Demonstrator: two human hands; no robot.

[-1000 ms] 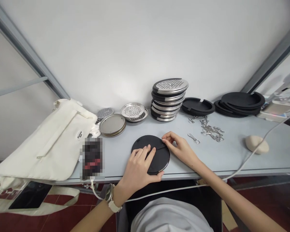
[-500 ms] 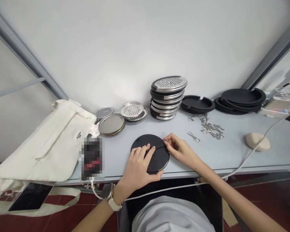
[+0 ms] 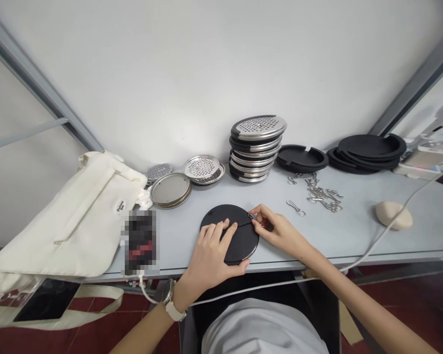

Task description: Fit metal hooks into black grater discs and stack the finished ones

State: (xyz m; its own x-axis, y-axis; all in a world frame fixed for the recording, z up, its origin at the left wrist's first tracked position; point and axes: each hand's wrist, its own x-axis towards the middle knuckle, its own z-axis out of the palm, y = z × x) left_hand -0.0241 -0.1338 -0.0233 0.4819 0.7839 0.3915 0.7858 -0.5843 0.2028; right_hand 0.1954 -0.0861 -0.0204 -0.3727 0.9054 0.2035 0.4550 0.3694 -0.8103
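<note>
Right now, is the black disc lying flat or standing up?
Flat: the black disc lies on the table, with the left hand resting on top of it.

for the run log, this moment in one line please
left hand: flat on black round disc | right hand: fingers pinch small metal clip at disc's slit | nearby: loose metal clips

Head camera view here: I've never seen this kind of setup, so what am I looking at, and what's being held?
There is no machine here: one camera worn on a person's head looks down at their own two bare hands. The left hand presses flat on a black round disc lying on a pale grey table. The right hand is at the disc's far edge, its fingertips pinching a small metal clip. Beyond stand a stack of perforated steel discs, black slotted rings and loose metal hooks. A cream canvas bag lies at left.
</note>
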